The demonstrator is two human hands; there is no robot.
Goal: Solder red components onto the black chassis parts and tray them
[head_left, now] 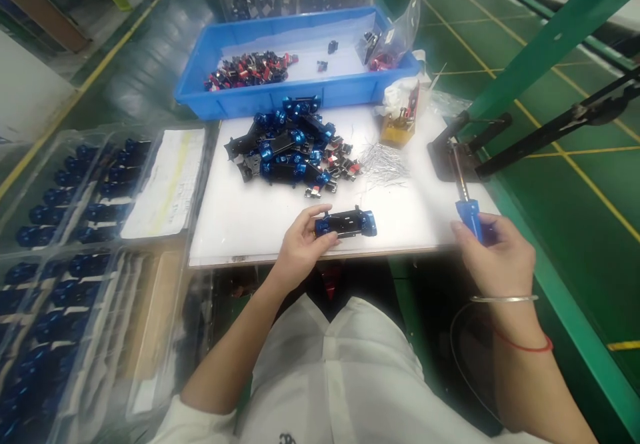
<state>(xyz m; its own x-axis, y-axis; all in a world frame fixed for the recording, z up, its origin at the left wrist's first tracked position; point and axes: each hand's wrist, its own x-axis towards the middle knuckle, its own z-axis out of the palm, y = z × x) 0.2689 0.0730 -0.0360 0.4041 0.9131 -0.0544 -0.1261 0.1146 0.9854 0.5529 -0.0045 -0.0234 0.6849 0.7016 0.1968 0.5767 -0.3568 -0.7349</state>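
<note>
Near the front edge of the white board, my left hand (304,241) is closed around one end of a long black part with shiny blue ends (345,223). My right hand (495,251), off the board's right side, grips the blue handle of a soldering iron (469,212). Its metal shaft points up and away, against a black metal stand (453,154). Beyond my left hand lies a pile of similar black-and-blue parts (287,141). Small red, black and silver pieces (343,161) lie beside the pile, next to a heap of thin silver wires (385,164).
A blue bin (300,101) behind the board contains a heap of small red and black pieces and a clear bag (403,31). A yellow box (397,131) stands at the back right. Clear trays (105,137) of blue parts fill the left, with a paper sheet (165,184). A green beam (540,51) slants on the right.
</note>
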